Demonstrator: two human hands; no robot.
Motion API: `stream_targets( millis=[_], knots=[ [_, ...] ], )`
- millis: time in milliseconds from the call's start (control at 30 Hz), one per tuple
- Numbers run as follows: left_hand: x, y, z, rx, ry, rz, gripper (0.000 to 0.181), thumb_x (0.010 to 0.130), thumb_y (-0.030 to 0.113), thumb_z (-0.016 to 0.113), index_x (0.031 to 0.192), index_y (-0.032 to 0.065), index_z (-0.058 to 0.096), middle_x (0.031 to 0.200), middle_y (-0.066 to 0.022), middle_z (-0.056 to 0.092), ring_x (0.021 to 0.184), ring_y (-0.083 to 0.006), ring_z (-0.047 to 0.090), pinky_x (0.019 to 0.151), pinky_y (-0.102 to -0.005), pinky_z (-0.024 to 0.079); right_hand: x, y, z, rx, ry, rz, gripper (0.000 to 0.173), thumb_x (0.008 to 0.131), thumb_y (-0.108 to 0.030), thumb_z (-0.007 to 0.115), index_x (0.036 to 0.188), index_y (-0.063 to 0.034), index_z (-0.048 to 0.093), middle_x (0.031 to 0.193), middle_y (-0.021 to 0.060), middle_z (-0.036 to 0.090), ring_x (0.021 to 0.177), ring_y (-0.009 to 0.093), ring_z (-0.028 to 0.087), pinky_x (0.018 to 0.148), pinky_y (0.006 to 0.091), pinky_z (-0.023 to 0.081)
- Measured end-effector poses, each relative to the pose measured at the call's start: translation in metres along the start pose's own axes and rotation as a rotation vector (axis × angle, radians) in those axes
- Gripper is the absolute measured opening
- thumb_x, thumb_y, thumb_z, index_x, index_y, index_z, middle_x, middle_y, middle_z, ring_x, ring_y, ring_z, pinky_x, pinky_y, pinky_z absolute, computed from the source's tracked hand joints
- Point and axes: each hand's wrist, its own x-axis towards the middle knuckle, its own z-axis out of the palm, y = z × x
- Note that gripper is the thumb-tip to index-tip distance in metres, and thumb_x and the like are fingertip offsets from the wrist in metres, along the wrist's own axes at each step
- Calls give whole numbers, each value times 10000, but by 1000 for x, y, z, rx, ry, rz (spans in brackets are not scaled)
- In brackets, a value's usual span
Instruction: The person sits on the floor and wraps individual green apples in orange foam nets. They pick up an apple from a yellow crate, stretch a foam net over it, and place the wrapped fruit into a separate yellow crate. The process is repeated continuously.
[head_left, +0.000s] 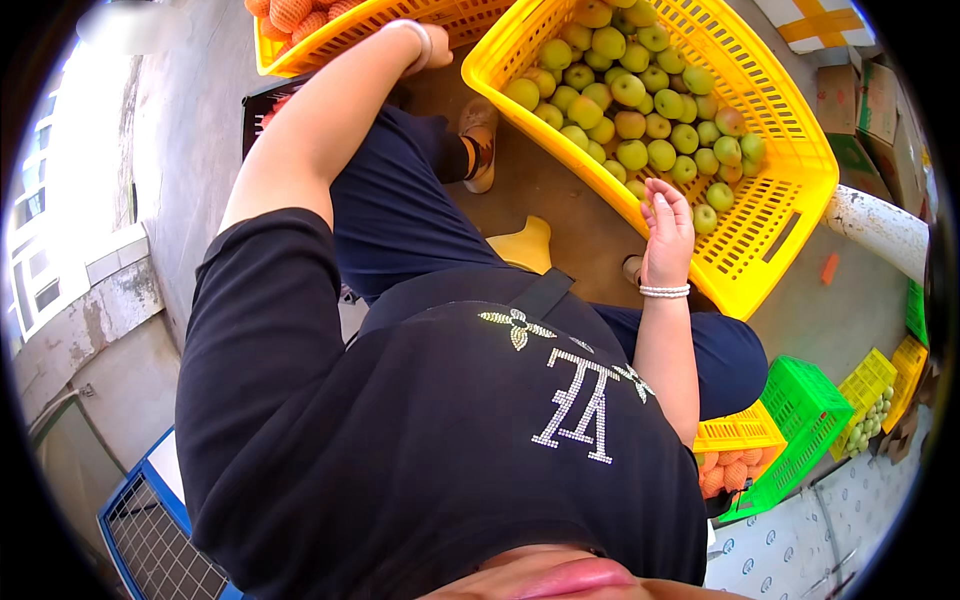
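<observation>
Before me stands a yellow plastic crate of loose green apples, some blushed red, with bare slotted floor at its near right end. Over its near rim is my right hand, the palm turned up and the fingers loosely curled. No apple shows in that palm; one lies just beyond the fingertips. My left hand reaches forward between this crate and a second yellow crate. Its fingers are bent and partly hidden, so what they hold is unclear. Fruit in orange foam nets fills the second crate's left part.
A black crate sits by my left leg. Beside my right knee are another yellow crate of netted fruit and a green crate. Cardboard boxes and a whitish pipe stand right of the apples.
</observation>
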Motion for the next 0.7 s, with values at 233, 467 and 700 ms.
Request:
stream_targets(
  millis=[233,467,700],
  knots=[
    [-33,68,76,303,-775,198,899,760,632,656,1387,25,442,1408,-176,461,1280,-294,466,1059,-413,356,16,1,9,-110,6,-47,199,965,-127,535,1124,-25,600,1080,11,612,938,66,525,848,220,426],
    [-9,45,38,287,-951,129,922,661,694,715,1240,-12,588,1249,-177,593,1107,-279,587,931,-374,454,15,5,-1,-121,-67,-52,202,966,-116,527,1133,-22,591,1115,37,616,1034,100,541,901,235,426],
    [-13,44,46,276,-1013,119,986,697,655,707,1424,75,380,1397,-157,463,1253,-294,478,1030,-403,372,7,6,0,-702,-143,-222,342,889,-210,613,1198,-72,557,1171,82,587,1128,240,515,1004,374,353]
  ],
)
